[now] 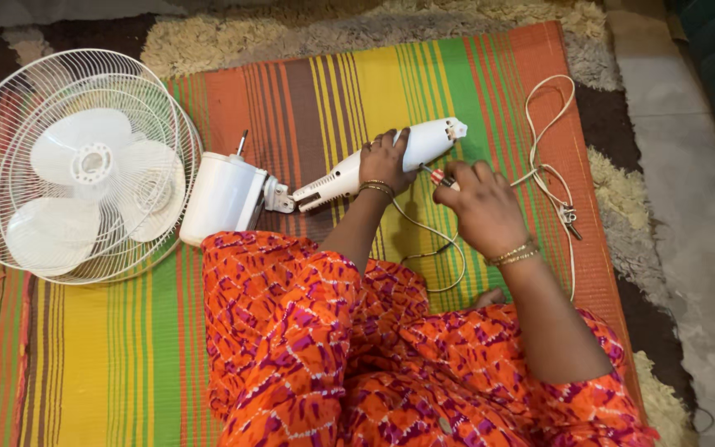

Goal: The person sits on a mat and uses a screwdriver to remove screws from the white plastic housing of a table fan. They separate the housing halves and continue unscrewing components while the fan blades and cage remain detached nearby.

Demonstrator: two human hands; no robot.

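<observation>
A striped woven mat (490, 91) carries a white wire-caged fan head (76, 165) at its left edge. Mid-mat, the left hand (384, 161) grasps the white plastic fan neck (374, 161); the right hand (482, 207) pinches a red-handled screwdriver (442, 177) beside it.

Left hand (384, 161) around white fan stem (378, 159); right hand (480, 207) with red-handled screwdriver (440, 177) beside it

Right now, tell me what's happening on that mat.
A person sits on a striped mat with a white fan lying on its side. The left hand grips the fan's white neck. The right hand holds a red-handled screwdriver against it. The white power cord trails loose to the right.
</observation>
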